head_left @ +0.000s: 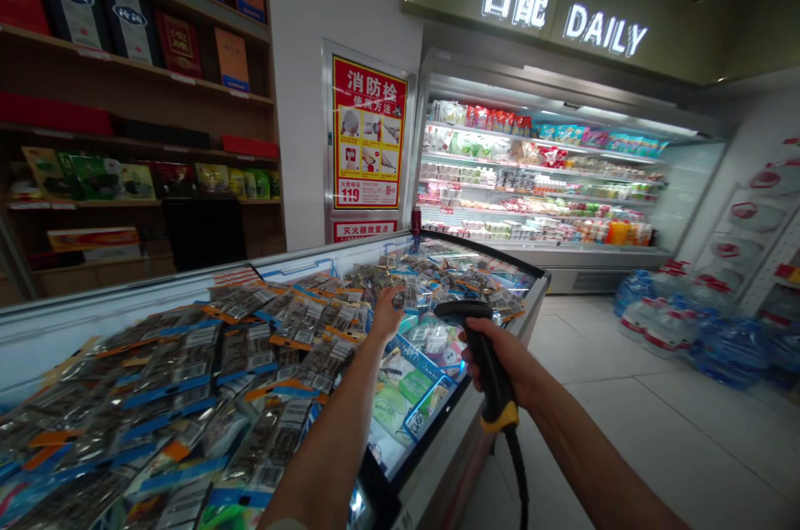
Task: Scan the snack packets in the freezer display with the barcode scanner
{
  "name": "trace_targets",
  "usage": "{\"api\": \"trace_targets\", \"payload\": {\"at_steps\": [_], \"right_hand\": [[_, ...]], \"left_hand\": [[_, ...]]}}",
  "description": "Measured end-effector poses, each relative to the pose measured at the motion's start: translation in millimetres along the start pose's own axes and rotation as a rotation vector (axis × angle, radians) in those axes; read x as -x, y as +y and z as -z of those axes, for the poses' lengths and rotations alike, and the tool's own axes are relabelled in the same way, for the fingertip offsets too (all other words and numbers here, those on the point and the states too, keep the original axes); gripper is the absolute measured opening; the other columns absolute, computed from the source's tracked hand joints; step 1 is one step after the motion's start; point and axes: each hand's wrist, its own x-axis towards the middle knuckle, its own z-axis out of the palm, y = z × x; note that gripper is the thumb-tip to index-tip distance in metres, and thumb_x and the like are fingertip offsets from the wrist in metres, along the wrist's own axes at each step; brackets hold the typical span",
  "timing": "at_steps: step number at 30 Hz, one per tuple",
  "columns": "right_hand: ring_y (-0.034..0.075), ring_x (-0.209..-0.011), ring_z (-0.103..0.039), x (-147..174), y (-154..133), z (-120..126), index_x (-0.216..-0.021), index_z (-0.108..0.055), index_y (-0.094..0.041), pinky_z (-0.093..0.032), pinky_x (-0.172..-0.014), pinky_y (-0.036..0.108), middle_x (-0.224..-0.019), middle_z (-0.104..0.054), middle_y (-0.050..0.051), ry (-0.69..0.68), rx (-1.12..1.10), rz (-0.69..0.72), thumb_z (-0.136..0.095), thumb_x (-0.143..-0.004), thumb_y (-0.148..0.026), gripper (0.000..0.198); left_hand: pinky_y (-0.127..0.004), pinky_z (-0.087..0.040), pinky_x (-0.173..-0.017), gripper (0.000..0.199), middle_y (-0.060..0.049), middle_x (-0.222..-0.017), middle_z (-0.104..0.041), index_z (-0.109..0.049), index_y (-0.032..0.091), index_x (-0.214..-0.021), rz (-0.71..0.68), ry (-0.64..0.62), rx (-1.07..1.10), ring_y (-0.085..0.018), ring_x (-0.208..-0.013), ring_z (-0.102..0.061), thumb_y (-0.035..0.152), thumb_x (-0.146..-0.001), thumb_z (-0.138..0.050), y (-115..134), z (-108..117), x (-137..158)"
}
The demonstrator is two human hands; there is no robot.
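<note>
My right hand is wrapped round the grip of a black and yellow barcode scanner, its head turned left and its cord hanging down. My left hand reaches out over the chest freezer, fingers curled in at the edge of a small flat packet. Its fingertips are partly hidden. Many dark packets with blue or orange ends and barcode labels lie heaped across the freezer top, left of and beyond my left hand. Green and white packages show through the glass below.
Behind the freezer, a lit refrigerated case holds packaged goods. Wooden shelves with boxes and bags stand at left, near a red fire-hydrant poster. Water bottles sit on the tiled floor at right.
</note>
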Motion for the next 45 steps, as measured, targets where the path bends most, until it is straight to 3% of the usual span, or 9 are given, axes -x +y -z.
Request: {"api": "trace_targets", "payload": {"at_steps": [9, 16, 19, 22, 26, 30, 34, 40, 45], "right_hand": [[0.009, -0.034, -0.044, -18, 4, 21, -0.071, -0.046, -0.017, -0.036, -0.032, 0.02, -0.044, -0.047, -0.004, 0.168, 0.003, 0.083, -0.049, -0.07, -0.038, 0.021], [0.009, -0.033, -0.044, -35, 6, 29, -0.068, -0.045, -0.017, -0.035, -0.031, 0.02, -0.042, -0.047, -0.004, 0.194, 0.004, 0.124, -0.049, -0.07, -0.036, 0.02], [0.009, -0.032, -0.044, -44, 7, 28, -0.066, -0.044, -0.017, -0.035, -0.03, 0.02, -0.042, -0.047, -0.004, 0.171, -0.01, 0.124, -0.049, -0.07, -0.036, 0.02], [0.009, -0.032, -0.044, -55, 7, 24, -0.064, -0.043, -0.018, -0.035, -0.031, 0.02, -0.041, -0.045, -0.005, 0.159, -0.021, 0.127, -0.048, -0.07, -0.036, 0.02], [0.009, -0.033, -0.045, -69, 7, 18, -0.064, -0.043, -0.018, -0.035, -0.031, 0.019, -0.041, -0.045, -0.005, 0.156, -0.024, 0.123, -0.049, -0.069, -0.035, 0.019], [0.009, -0.032, -0.045, -74, 8, 23, -0.066, -0.044, -0.018, -0.035, -0.03, 0.02, -0.042, -0.046, -0.004, 0.166, -0.025, 0.122, -0.049, -0.069, -0.037, 0.02], [0.01, -0.033, -0.045, -75, 9, 33, -0.069, -0.045, -0.017, -0.037, -0.031, 0.021, -0.043, -0.048, -0.003, 0.174, -0.007, 0.109, -0.051, -0.068, -0.039, 0.022], [0.01, -0.035, -0.047, -73, 10, 38, -0.072, -0.047, -0.017, -0.038, -0.032, 0.022, -0.045, -0.049, -0.003, 0.178, 0.007, 0.116, -0.05, -0.069, -0.039, 0.022], [0.01, -0.034, -0.045, -66, 11, 26, -0.07, -0.047, -0.017, -0.036, -0.03, 0.021, -0.045, -0.048, -0.003, 0.131, 0.026, 0.115, -0.048, -0.07, -0.037, 0.02]], "left_hand": [[-0.033, -0.039, -0.079, 0.029, -0.008, -0.097, -0.052, -0.057, 0.018, -0.093, 0.174, 0.246, -0.54, -0.02, -0.09, -0.051, 0.017, -0.068, -0.043, 26, 39, -16], [-0.043, -0.036, -0.078, 0.022, -0.009, -0.093, -0.058, -0.061, 0.022, -0.083, 0.414, 0.052, -0.922, -0.026, -0.088, -0.052, 0.021, -0.069, -0.043, 22, 132, -32], [-0.048, -0.033, -0.08, 0.029, -0.012, -0.102, -0.054, -0.058, 0.021, -0.094, 0.447, 0.094, -1.077, -0.03, -0.097, -0.046, 0.02, -0.069, -0.044, 20, 150, -29], [-0.046, -0.034, -0.081, 0.036, -0.013, -0.112, -0.047, -0.053, 0.02, -0.105, 0.341, 0.152, -1.113, -0.031, -0.103, -0.041, 0.023, -0.07, -0.044, 26, 134, -29], [-0.034, -0.036, -0.081, 0.038, -0.011, -0.111, -0.048, -0.051, 0.02, -0.107, 0.175, 0.015, -0.949, -0.024, -0.101, -0.045, 0.024, -0.071, -0.045, 31, 68, -43], [-0.032, -0.037, -0.078, 0.039, -0.011, -0.105, -0.054, -0.05, 0.021, -0.11, 0.255, -0.15, -0.789, -0.023, -0.097, -0.049, 0.025, -0.071, -0.045, 15, -7, -56], [-0.043, -0.032, -0.083, 0.043, -0.011, -0.118, -0.046, -0.045, 0.027, -0.117, 0.315, -0.217, -0.778, -0.028, -0.108, -0.041, 0.03, -0.074, -0.041, -9, -51, -58], [-0.054, -0.02, -0.088, 0.038, -0.011, -0.113, -0.051, -0.051, 0.029, -0.11, 0.264, -0.32, -0.865, -0.029, -0.109, -0.04, 0.038, -0.076, -0.038, -23, -56, -50], [-0.048, -0.026, -0.087, 0.03, -0.01, -0.093, -0.06, -0.062, 0.021, -0.089, 0.316, -0.204, -0.895, -0.028, -0.103, -0.044, 0.036, -0.076, -0.04, -13, -34, -32]]}}
